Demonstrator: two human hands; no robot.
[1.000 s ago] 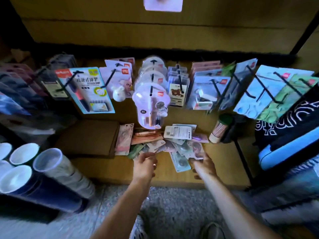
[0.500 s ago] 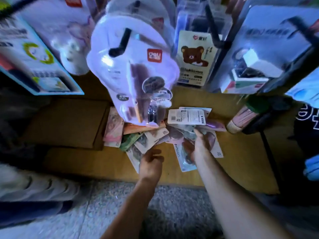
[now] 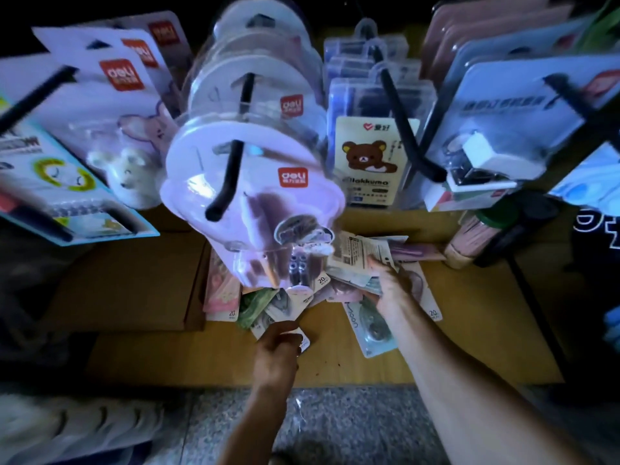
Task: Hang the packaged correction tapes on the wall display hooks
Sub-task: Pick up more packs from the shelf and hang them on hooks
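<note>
Wooden shelving carries the scene in the head view: a low wooden counter (image 3: 469,330) runs beneath a dark wall of display hooks (image 3: 228,176) crowded with hanging stationery cards, and a speckled floor lies nearest. On the counter, under the hanging goods, the packaged correction tapes (image 3: 372,330) lie in a loose, overlapping heap, none of them yet on a hook. The left hand (image 3: 276,350) sits at the near edge of the heap, its grip curled and pinching the corner of one card. The right hand (image 3: 389,283) reaches further in, fingers closed on a white-backed pack (image 3: 359,251) at the top of the heap. A lilac blister pack (image 3: 255,182) on the front hook hangs low over the pile and hides part of it. To do this step well, I judge each hand should lift only a single card, sliding it clear of its neighbours so that nothing drags along, then turn it face outward with the hang hole uppermost before raising it to a hook with room.
</note>
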